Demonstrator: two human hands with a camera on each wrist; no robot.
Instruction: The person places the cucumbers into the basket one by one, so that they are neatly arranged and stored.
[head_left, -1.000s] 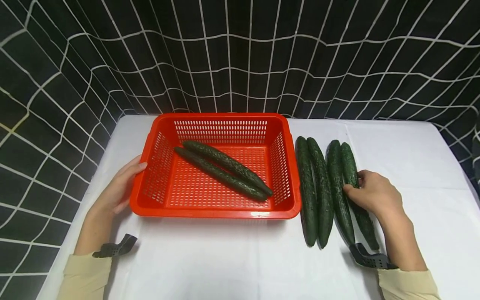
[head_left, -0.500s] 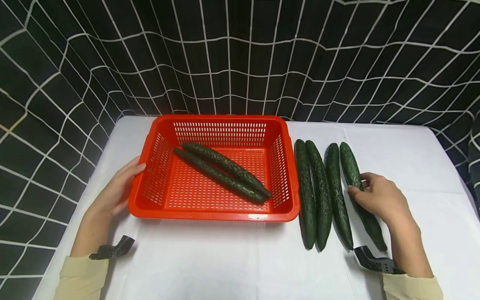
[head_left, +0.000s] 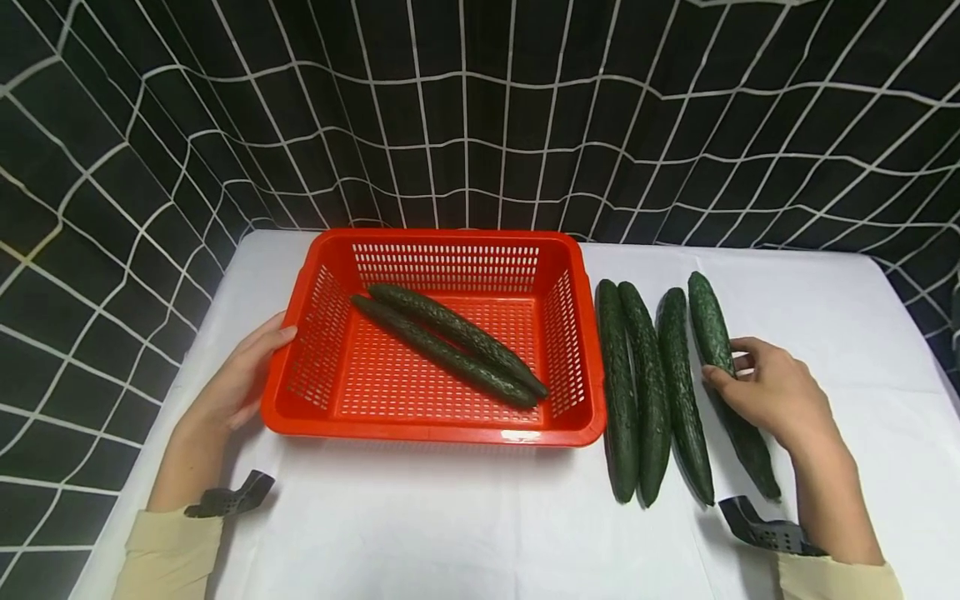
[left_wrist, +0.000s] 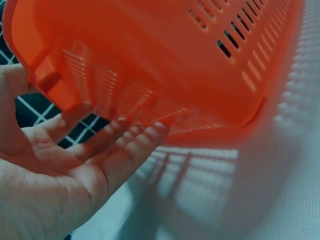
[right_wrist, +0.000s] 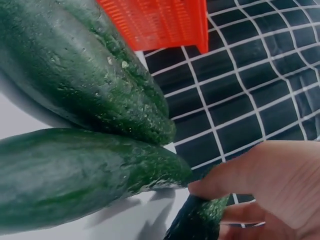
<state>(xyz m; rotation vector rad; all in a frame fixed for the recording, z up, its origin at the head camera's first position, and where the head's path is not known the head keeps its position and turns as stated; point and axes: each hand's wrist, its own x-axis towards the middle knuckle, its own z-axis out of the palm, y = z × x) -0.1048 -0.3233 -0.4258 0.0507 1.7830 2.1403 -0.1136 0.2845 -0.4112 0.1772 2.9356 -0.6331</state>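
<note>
A red slotted basket (head_left: 435, 430) stands on the white table with two dark green cucumbers (head_left: 450, 342) lying aslant in it. Right of it several more cucumbers (head_left: 648, 392) lie side by side. My right hand (head_left: 738, 375) grips the rightmost cucumber (head_left: 711, 329) at its middle, thumb on its left side and fingers curled over it. In the right wrist view that cucumber (right_wrist: 197, 220) shows under my right hand (right_wrist: 270, 185), beside two neighbours (right_wrist: 85, 75). My left hand (head_left: 240, 379) rests flat with straight fingers against the basket's left wall (left_wrist: 150, 60).
A black curtain with a white grid (head_left: 480, 108) hangs round the table on three sides. White tablecloth (head_left: 450, 525) lies bare in front of the basket and right of the cucumbers. Black wrist mounts (head_left: 228, 498) sit near the front edge.
My right hand has closed round the rightmost cucumber and swung its far end away from its neighbour, to the right. The left hand and basket have stayed put.
</note>
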